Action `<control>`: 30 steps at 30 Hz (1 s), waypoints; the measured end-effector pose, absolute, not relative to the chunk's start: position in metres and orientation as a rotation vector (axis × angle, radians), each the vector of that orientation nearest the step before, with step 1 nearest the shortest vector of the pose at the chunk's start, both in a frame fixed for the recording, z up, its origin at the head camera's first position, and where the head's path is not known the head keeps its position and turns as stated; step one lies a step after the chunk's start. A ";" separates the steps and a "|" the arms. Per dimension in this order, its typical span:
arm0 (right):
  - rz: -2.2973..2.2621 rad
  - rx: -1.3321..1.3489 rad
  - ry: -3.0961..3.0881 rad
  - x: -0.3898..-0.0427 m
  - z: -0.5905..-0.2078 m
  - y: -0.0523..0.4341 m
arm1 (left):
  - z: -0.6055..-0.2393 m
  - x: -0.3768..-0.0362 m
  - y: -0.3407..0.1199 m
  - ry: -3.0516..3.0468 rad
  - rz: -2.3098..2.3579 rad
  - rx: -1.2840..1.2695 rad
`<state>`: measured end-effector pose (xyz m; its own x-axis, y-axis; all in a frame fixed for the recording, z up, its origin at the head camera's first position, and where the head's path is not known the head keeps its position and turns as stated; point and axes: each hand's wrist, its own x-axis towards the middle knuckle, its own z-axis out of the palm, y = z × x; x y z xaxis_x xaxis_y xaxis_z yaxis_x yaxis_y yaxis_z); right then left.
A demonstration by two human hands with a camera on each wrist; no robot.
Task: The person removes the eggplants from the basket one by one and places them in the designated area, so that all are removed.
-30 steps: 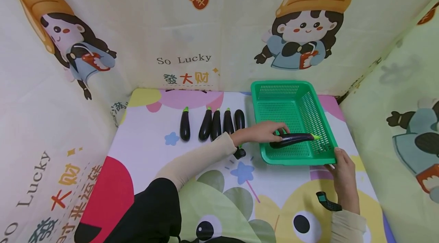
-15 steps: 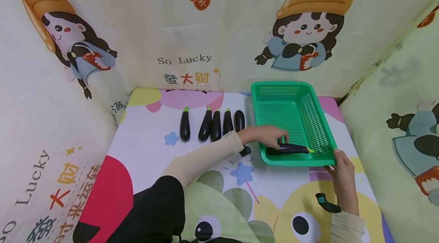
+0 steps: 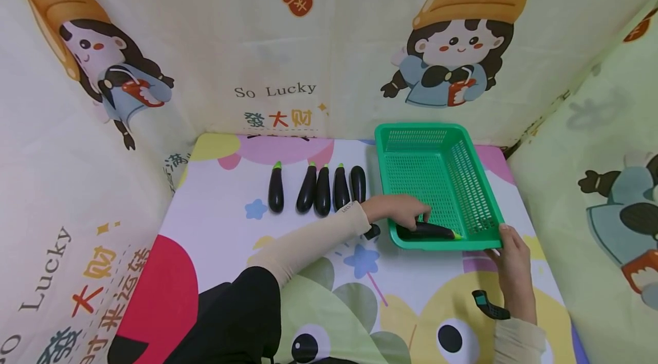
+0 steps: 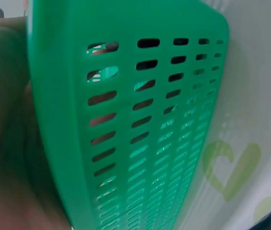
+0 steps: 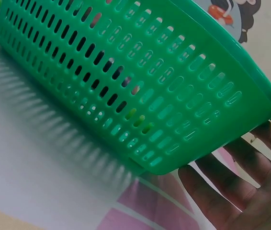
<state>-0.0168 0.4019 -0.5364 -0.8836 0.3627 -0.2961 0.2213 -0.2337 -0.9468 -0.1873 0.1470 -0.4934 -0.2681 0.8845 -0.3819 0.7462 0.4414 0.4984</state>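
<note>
- Five eggplants (image 3: 323,197) lie in a row.
- Left hand (image 3: 401,211) pinches sixth eggplant (image 3: 426,231) inside basket (image 3: 470,161).
- Right hand (image 3: 511,264), fingers straight, steadies basket's corner.

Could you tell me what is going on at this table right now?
A person is working with toy eggplants and a green basket. The left hand reaches over the basket's near left corner and holds one eggplant lying along the near wall inside it. The right hand rests with straight fingers at the basket's near right corner. Five more eggplants stand in a row on the mat to the left of the basket.
</note>
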 end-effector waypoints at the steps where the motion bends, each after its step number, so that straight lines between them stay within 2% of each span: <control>1: 2.286 -0.720 -1.879 -0.017 -0.537 0.402 | -0.493 -0.187 0.147 2.084 0.279 1.365; 30: 2.274 -0.705 -1.875 -0.015 -0.539 0.401 | -0.497 -0.170 0.146 2.274 0.052 1.397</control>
